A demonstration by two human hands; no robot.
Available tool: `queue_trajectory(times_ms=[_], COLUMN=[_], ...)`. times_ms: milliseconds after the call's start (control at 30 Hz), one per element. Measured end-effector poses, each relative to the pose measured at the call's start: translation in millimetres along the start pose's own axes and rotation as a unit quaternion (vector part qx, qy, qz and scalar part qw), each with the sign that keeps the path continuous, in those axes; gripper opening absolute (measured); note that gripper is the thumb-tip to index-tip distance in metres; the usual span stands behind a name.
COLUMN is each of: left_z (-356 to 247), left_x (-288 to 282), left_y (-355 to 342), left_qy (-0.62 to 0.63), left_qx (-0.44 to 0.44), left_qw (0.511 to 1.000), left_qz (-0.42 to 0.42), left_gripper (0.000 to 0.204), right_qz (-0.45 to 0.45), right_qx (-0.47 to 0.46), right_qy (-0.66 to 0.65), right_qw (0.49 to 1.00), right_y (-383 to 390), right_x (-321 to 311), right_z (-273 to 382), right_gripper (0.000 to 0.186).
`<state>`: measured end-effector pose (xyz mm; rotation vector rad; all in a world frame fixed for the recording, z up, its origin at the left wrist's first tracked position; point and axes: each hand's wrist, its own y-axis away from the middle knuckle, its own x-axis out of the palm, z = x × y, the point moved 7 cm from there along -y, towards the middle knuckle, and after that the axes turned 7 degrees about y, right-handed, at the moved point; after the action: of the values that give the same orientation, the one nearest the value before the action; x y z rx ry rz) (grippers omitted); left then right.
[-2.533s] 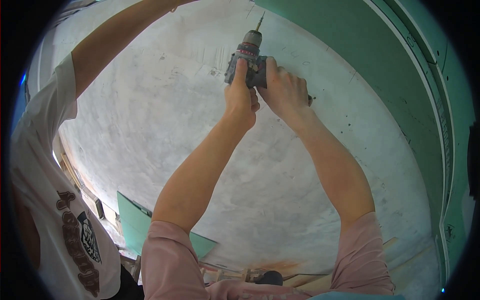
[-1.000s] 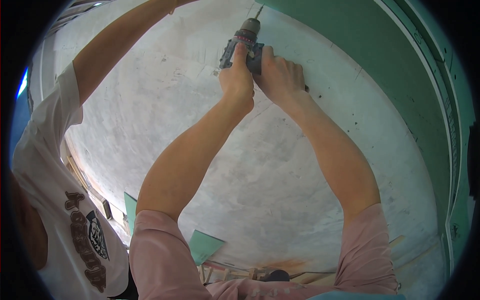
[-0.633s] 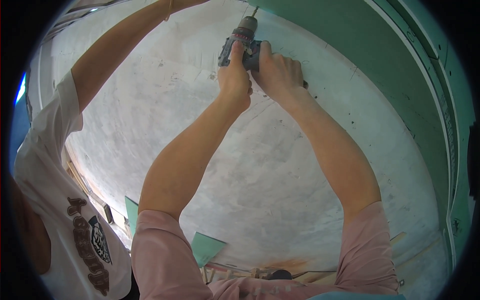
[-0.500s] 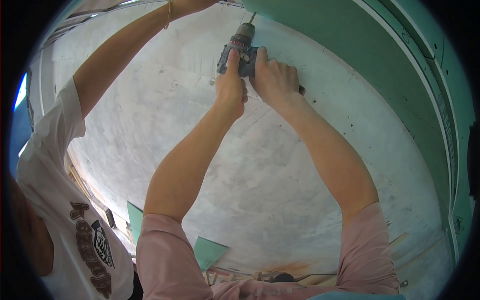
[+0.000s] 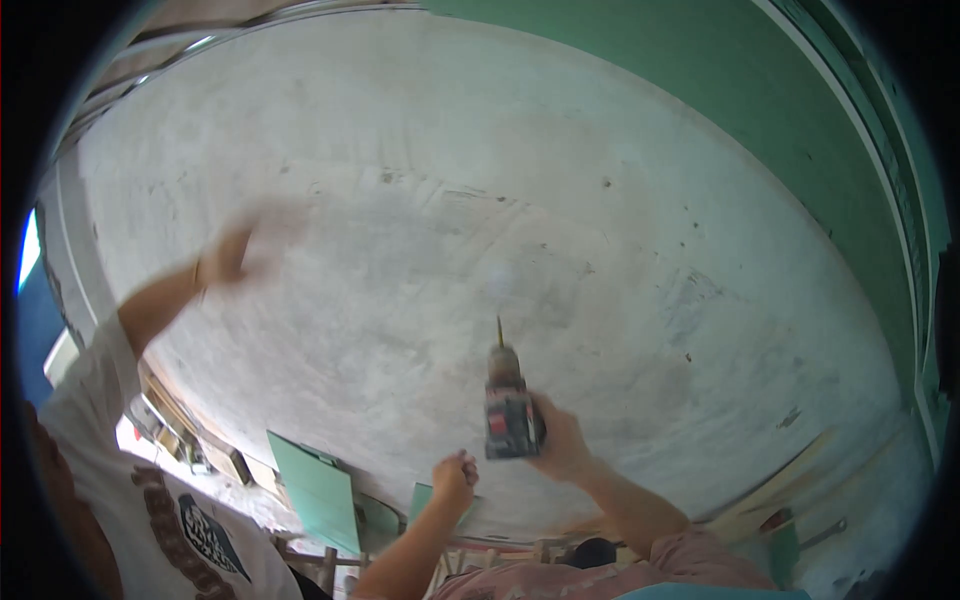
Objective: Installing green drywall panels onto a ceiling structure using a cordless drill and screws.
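Observation:
A dark grey cordless drill with red details is held upright in front of the wall, its long bit pointing up and touching nothing. My right hand wraps round its grip from the right side. Lower and to the left of the drill, my left hand is closed, apart from the tool; whether something small sits between its fingers cannot be made out. Behind both hands rises a pale, smudged wall.
A co-worker in a white shirt stands at the left, with a motion-blurred hand raised. Green board lines the top right. Cut green board pieces lean low at the left, near wooden strips on the floor.
The drill has come down from the green board's edge in my right hand. My left hand has left the drill and dropped lower left. The co-worker's raised arm has come down too.

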<state>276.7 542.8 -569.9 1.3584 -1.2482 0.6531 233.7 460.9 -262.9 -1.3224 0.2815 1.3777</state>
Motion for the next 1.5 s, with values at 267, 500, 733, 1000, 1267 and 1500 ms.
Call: queue_trajectory(times_ms=[267, 500, 733, 1000, 1267, 1500], left_z=[-6.3, 62.9, 73.7, 76.5, 116.4, 130.4], left_x=[-83.1, -73.6, -67.5, -43.3, 14.2, 121.6], left_y=[85.1, 73.9, 50.4, 50.1, 68.5, 90.5], left_qy=[-0.072, -0.102, -0.085, -0.108, -0.115, -0.283], left_qx=[-0.085, -0.234, -0.223, -0.145, -0.091, 0.123], left_qw=[0.993, 0.967, 0.971, 0.981, 0.988, 0.950], left_qz=[-0.037, 0.008, 0.031, 0.068, 0.044, 0.039], left_gripper=[0.014, 0.013, 0.008, 0.008, 0.012, 0.015], right_qz=[0.152, 0.124, 0.146, 0.236, 0.222, 0.174], right_qx=[0.314, 0.368, 0.346, 0.360, 0.282, 0.251], right_qy=[-0.567, -0.589, -0.607, -0.568, -0.615, -0.594], right_qw=[0.746, 0.709, 0.700, 0.702, 0.702, 0.744], right_y=[202.5, 284.4, 291.2, 290.9, 301.8, 292.4], right_x=[101.3, 89.9, 81.4, 69.2, 23.2, -3.4], right_z=[-44.4, -78.4, -78.4, -92.9, -134.6, -181.9], right_gripper=[0.043, 0.038, 0.023, 0.014, 0.040, 0.037])
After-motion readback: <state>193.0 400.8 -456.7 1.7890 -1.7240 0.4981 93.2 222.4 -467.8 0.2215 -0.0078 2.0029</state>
